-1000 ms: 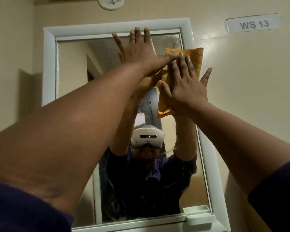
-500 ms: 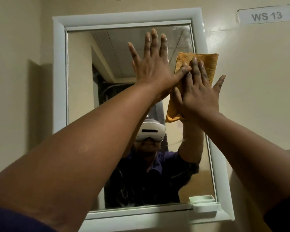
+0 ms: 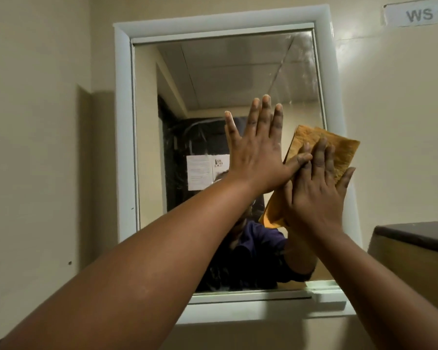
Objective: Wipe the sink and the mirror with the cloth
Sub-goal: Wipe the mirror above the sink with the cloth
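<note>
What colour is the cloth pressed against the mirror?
Orange-yellow cloth, plain, seen in the head view.

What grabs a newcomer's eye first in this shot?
Two bare forearms reach up from the bottom edge to a white-framed mirror on a beige wall. The right hand presses an orange cloth flat against the glass by the mirror's right edge, fingers straight; the left hand lies open on the glass beside it, its thumb reaching onto the cloth. A sign reading "WS 13" sits at top right.
</note>
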